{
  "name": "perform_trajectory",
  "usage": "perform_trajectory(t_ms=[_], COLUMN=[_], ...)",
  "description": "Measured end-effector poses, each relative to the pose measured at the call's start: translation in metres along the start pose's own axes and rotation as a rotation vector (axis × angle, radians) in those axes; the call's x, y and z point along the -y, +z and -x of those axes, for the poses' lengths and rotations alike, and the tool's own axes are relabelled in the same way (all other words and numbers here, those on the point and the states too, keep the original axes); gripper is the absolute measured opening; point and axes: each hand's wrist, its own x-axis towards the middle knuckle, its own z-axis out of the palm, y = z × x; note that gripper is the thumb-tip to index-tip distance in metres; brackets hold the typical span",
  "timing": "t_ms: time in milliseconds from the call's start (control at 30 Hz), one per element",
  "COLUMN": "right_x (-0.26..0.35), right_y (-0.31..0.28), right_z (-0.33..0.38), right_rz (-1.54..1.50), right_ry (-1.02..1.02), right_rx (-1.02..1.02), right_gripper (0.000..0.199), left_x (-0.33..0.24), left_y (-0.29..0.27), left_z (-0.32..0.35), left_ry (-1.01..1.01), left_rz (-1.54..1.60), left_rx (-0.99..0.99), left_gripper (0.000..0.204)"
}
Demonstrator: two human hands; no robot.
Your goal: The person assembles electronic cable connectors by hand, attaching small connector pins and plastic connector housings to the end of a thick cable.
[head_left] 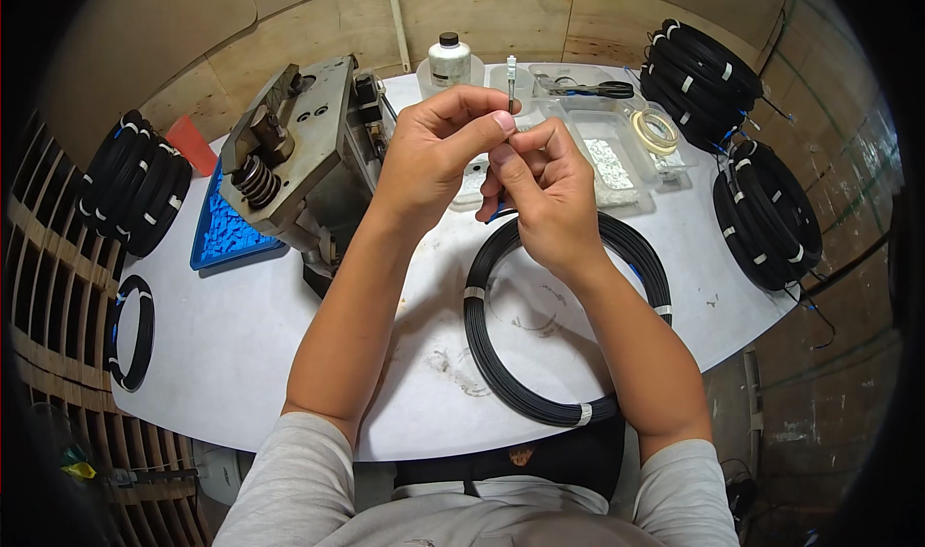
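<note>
Above the table my left hand [448, 147] is closed, thumb and forefinger pinching a thin dark cable just below its tip. A small white and metal connector [512, 70] stands upright at that tip. My right hand [549, 195] is closed too, gripping the same cable a little lower; its curled fingers hide part of it. A bit of blue shows beneath those fingers. Under my right forearm lies a black cable coil [501, 373] bound with white tape, and the cable in my hands seems to run from it.
A metal press [308, 133] with a spring stands left, beside a blue tray [241, 258] of blue pieces. Clear plastic boxes [631, 205], scissors [602, 90], a tape roll [655, 131] and a white bottle [450, 63] sit behind. More black coils [699, 84] lie at both sides.
</note>
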Motion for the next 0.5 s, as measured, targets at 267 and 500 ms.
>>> perform_trajectory(t_ms=[267, 500], right_x=[-0.0015, -0.0019], right_y=[0.0005, 0.002], right_z=[0.0007, 0.0009], right_rz=[-0.016, -0.015], right_ry=[0.0, 0.032], right_rx=[0.011, 0.012], right_gripper=[0.011, 0.01], left_x=[0.0001, 0.0009], left_y=[0.002, 0.004], left_z=[0.0003, 0.0003], left_ry=[-0.03, 0.004], left_rz=[0.022, 0.016], left_rx=[-0.022, -0.057], left_gripper=[0.013, 0.014])
